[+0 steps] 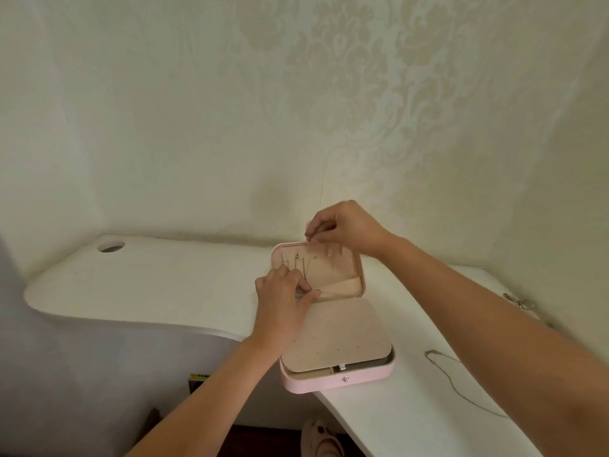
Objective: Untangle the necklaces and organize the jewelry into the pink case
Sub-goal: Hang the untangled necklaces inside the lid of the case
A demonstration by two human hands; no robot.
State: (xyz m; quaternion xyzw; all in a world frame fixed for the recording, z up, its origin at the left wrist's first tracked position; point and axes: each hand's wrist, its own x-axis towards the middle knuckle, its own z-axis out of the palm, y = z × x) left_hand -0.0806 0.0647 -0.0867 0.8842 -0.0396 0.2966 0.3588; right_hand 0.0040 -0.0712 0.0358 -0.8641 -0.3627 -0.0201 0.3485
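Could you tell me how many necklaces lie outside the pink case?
2: a silver chain right of the pink case, a bunched chain at the desk's far right. The right forearm may hide others.

Both bare forearms reach forward, the right one coming in long from the lower right. Right hand [346, 230] up high, knuckles arched, thumb and forefinger pinching the top of the necklace [305, 268]; left hand [285, 293] lower, fingers curled, thumb stretched out, pinching its bottom end

One case [336, 382], two hands [283, 301] [346, 229], two loose jewelry pieces [461, 380] [520, 303]
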